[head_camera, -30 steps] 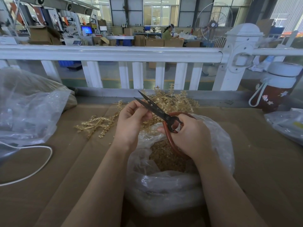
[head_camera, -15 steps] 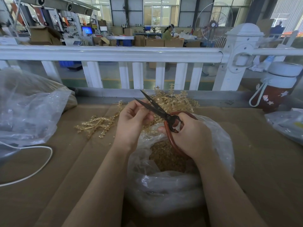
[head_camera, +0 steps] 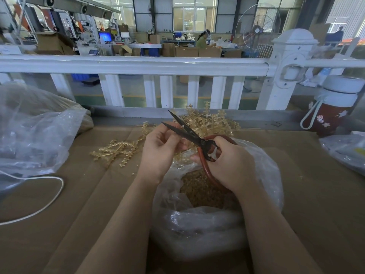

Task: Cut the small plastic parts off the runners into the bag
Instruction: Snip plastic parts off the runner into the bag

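Left hand [head_camera: 161,149]: pinches a runner piece at the open scissors [head_camera: 189,133] blades.
Right hand [head_camera: 230,163]: grips the scissor handles.
Bag [head_camera: 262,171]: under both hands, well filled with cut parts [head_camera: 199,191].
Remaining: 2 runner heaps [head_camera: 116,152] uncut, beside and behind.

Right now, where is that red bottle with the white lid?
The red bottle stands at the far right of the table in the head view, against the white railing, well beyond the right hand with the scissors.
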`<action>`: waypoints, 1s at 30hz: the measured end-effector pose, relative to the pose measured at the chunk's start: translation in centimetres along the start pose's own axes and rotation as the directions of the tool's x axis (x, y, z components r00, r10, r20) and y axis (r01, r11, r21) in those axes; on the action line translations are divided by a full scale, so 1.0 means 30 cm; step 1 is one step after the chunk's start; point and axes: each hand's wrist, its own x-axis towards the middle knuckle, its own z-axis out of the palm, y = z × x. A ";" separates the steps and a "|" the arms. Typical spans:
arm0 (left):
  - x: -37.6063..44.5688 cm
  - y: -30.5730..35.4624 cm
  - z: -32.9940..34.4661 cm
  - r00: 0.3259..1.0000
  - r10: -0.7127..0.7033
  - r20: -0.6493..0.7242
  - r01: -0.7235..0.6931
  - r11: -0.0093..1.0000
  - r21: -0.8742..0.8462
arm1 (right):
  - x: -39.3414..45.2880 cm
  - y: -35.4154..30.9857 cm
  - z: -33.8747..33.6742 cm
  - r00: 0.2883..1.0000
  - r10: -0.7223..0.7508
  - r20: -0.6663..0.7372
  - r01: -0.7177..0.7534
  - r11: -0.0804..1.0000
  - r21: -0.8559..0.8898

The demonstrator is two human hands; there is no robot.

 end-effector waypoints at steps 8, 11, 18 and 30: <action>-0.005 0.006 0.018 0.999 -0.037 0.040 0.039 0.997 -0.060 | -0.001 0.004 -0.001 1.000 0.005 -0.025 -0.005 1.000 0.009; -0.006 0.010 0.015 0.998 -0.021 0.060 0.024 0.998 -0.051 | 0.001 0.005 -0.002 0.999 0.007 -0.033 -0.008 1.000 -0.020; -0.007 0.010 0.015 0.998 -0.001 0.070 0.005 0.998 -0.055 | 0.003 0.012 0.006 0.999 0.010 -0.043 -0.012 0.998 -0.056; 0.011 -0.005 -0.009 0.994 -0.108 0.015 0.109 0.980 -0.168 | 0.003 0.001 0.012 0.990 0.143 -0.011 -0.134 0.952 0.276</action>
